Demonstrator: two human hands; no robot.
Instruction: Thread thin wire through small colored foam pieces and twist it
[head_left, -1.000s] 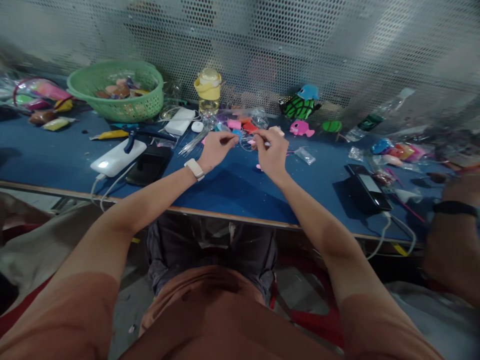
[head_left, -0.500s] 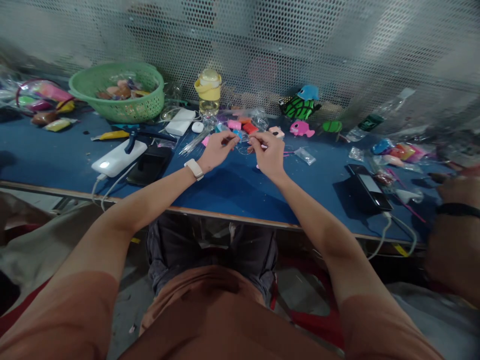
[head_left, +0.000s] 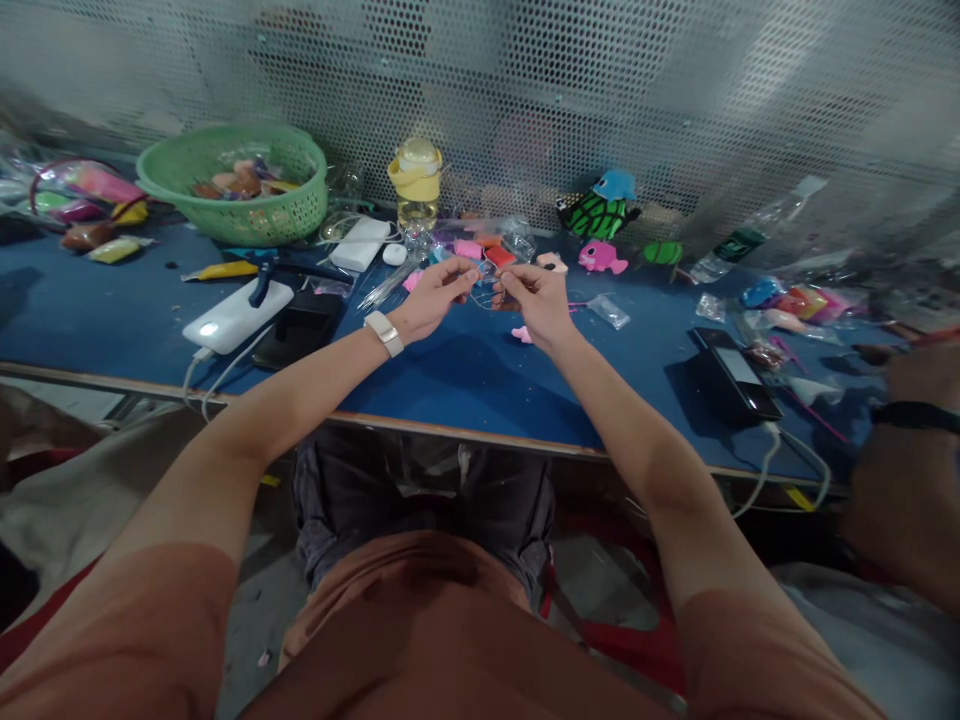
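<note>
My left hand point(head_left: 441, 298) is closed, thumb against forefinger in a pinch. Facing it a short gap away, my right hand point(head_left: 534, 302) pinches in the same way. A thin pale strand point(head_left: 480, 305) loops below and between the fingertips, and both pinches appear to be on it. Its exact ends are too fine to see. Just behind the hands lie a red packet point(head_left: 499, 257) and a pink packet point(head_left: 469, 248) of soft clay-like material. Under my right wrist rests a small pink piece point(head_left: 520, 335) on the blue table point(head_left: 450, 385).
A green basket point(head_left: 232, 220) of packets, a yellow-topped bottle point(head_left: 417, 185) and a white power bank point(head_left: 238, 315) stand left. A pink fish figure point(head_left: 601, 257), a turtle figure point(head_left: 598, 215) and a black device point(head_left: 735, 375) are right. A co-worker's arm point(head_left: 911, 480) is at far right.
My hands have shifted slightly and turned a little, still pinching close together. More of the small pink piece under my right wrist now shows.
</note>
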